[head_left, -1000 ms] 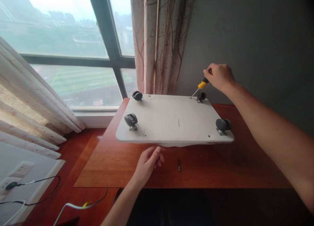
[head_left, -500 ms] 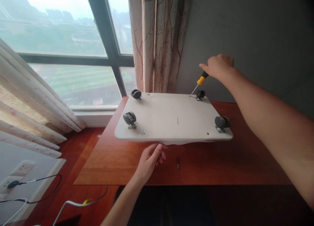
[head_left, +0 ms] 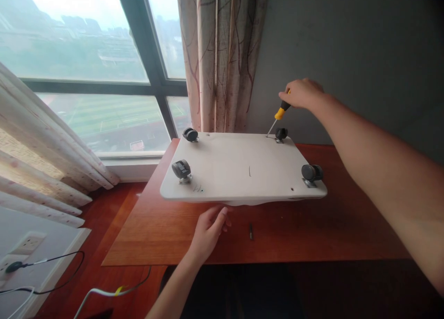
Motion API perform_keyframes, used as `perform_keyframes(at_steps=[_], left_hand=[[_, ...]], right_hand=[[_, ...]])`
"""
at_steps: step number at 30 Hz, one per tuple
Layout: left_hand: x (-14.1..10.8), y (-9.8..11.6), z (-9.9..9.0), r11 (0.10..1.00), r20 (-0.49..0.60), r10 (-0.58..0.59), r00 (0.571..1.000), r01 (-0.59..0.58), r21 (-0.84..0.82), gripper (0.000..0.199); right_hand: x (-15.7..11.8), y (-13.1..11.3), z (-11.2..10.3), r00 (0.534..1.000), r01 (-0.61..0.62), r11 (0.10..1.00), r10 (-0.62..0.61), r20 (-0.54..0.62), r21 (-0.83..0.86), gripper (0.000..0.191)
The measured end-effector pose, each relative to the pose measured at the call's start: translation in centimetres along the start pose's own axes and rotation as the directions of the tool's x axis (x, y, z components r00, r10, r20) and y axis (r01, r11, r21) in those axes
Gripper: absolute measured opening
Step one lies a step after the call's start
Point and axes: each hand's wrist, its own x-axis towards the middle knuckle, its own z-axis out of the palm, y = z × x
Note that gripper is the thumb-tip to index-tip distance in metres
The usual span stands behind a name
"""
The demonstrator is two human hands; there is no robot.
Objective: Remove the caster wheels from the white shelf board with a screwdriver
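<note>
A white board point(head_left: 232, 166) with rounded corners lies raised above the table, a black caster near each corner. My right hand point(head_left: 302, 93) is wrapped round the handle of a yellow and black screwdriver point(head_left: 280, 112). The screwdriver slants down to the left, its tip at the board's far edge, just left of the far right caster point(head_left: 281, 134). Below the board's near edge is my left hand point(head_left: 211, 226), fingers curled together; what they hold, if anything, is hidden.
The red-brown table point(head_left: 145, 240) carries a small dark metal piece point(head_left: 251, 231) near its front. Behind are a window, a curtain point(head_left: 222, 60) and a grey wall. Cables and a wall socket point(head_left: 29, 243) are at the lower left.
The view has shifted slightly, so the board and table appear a little further left. My right hand stays on the screwdriver, its wrist turned a little; my left hand looks much the same.
</note>
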Motion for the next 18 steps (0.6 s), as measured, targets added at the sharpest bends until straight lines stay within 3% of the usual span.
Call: perform_keyframes(at_steps=[1, 3, 5, 7, 9, 11, 15, 18], left_hand=[[-0.07, -0.05, 0.04, 1.0, 0.0, 0.007, 1.0, -0.007, 0.023, 0.042], [-0.26, -0.01, 0.13, 0.997, 0.015, 0.02, 1.0, -0.021, 0.068, 0.04], [-0.42, 0.11, 0.16, 0.993, 0.037, 0.04, 0.999, -0.044, 0.106, 0.037], [-0.52, 0.16, 0.11, 0.988, 0.058, 0.063, 0.996, -0.07, 0.136, 0.035], [-0.56, 0.08, 0.03, 0.983, 0.075, 0.082, 0.994, -0.093, 0.158, 0.034], [-0.55, -0.1, -0.04, 0.978, 0.086, 0.092, 0.992, -0.106, 0.179, 0.034], [-0.52, -0.39, -0.03, 0.969, 0.101, 0.104, 0.989, -0.123, 0.213, 0.035], [-0.51, -0.41, 0.0, 0.966, 0.108, 0.104, 0.989, -0.126, 0.225, 0.036]], right_hand=[[0.11, 0.19, 0.12, 0.998, 0.056, 0.996, -0.057, 0.009, 0.068, 0.03], [0.38, 0.51, 0.34, 0.989, 0.125, 0.965, -0.139, 0.047, 0.23, 0.035], [0.61, 0.63, 0.42, 0.988, 0.089, 0.948, -0.122, 0.09, 0.305, 0.039], [0.68, 0.58, 0.33, 0.996, 0.006, 0.977, -0.024, 0.081, 0.215, 0.033], [0.6, 0.5, 0.19, 0.998, -0.057, 0.995, 0.056, 0.017, 0.077, 0.041], [0.45, 0.55, 0.1, 0.998, -0.061, 0.998, 0.062, -0.03, 0.032, 0.045], [0.26, 0.85, 0.1, 0.997, 0.075, 0.981, -0.08, 0.021, 0.18, 0.033], [0.28, 0.74, -0.02, 0.995, 0.004, 0.965, -0.03, 0.096, 0.26, 0.049]])
